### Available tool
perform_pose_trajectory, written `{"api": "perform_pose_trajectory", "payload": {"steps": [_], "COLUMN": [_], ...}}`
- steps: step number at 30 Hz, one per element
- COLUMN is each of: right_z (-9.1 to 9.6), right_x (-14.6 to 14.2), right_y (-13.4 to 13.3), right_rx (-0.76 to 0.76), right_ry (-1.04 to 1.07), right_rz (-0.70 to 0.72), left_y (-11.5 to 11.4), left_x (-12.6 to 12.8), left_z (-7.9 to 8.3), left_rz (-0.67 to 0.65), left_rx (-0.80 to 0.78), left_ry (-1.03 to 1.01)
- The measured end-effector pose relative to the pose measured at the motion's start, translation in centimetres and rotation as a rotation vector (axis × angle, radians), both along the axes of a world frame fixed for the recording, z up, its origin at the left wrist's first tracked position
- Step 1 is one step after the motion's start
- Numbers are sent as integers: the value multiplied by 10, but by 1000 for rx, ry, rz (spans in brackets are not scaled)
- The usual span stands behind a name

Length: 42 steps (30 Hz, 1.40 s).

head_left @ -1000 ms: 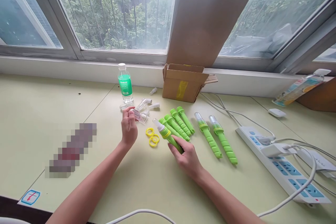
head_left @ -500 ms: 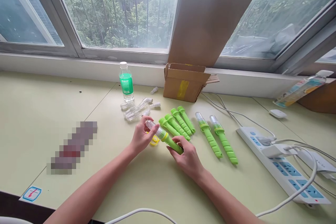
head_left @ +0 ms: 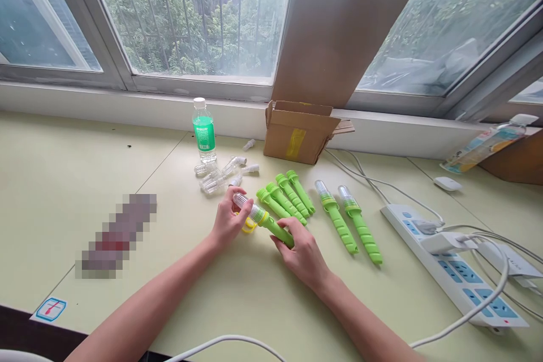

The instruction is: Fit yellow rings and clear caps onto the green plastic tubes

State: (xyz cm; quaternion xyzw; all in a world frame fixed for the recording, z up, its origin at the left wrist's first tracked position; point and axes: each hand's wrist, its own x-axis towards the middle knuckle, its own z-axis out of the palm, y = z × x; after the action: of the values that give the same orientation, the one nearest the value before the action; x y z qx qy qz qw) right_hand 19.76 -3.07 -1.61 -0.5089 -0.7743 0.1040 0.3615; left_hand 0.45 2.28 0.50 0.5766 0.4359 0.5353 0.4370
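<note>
Gripping ribbed cap (head_left: pixel 241 201), green handle (head_left: pixel 278 231)

So your left forearm (head_left: pixel 156 300) angles up from lower left, bare, and the left hand (head_left: pixel 228 219) is in a pinch, thumb opposite bent fingers. Your right forearm (head_left: pixel 365 317) comes in from lower right, also bare, and the right hand (head_left: pixel 304 250) is curled in a loose-looking grip. Hands are close but not touching, wrists pretty straight.
</note>
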Motion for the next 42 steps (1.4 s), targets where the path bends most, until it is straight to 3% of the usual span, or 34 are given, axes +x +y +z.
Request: {"api": "perform_pose_trajectory", "payload": {"steps": [7, 15, 23, 27, 33, 35, 42], "right_z": [2, -2, 1, 7, 18, 18, 5], "right_x": [2, 2, 2, 1, 1, -1, 1], "right_y": [0, 1, 0, 0, -3, -3, -2], "right_rx": [5, -23, -38, -163, -635, -577, -99], "right_ry": [-59, 28, 5, 126, 428, 418, 136], "right_rz": [-1, -33, -40, 5, 147, 117, -113], "left_y": [-1, 3, 4, 4, 5, 4, 4], "left_x": [1, 3, 3, 2, -1, -1, 3], "left_z": [2, 3, 1, 0, 3, 4, 5], "left_rz": [-24, -81, -135, -154, -192, -211, -202], "left_rx": [-25, -139, -162, -170, -163, -175, -234], "left_ry": [-85, -262, -275, -269, -248, -266, -324]}}
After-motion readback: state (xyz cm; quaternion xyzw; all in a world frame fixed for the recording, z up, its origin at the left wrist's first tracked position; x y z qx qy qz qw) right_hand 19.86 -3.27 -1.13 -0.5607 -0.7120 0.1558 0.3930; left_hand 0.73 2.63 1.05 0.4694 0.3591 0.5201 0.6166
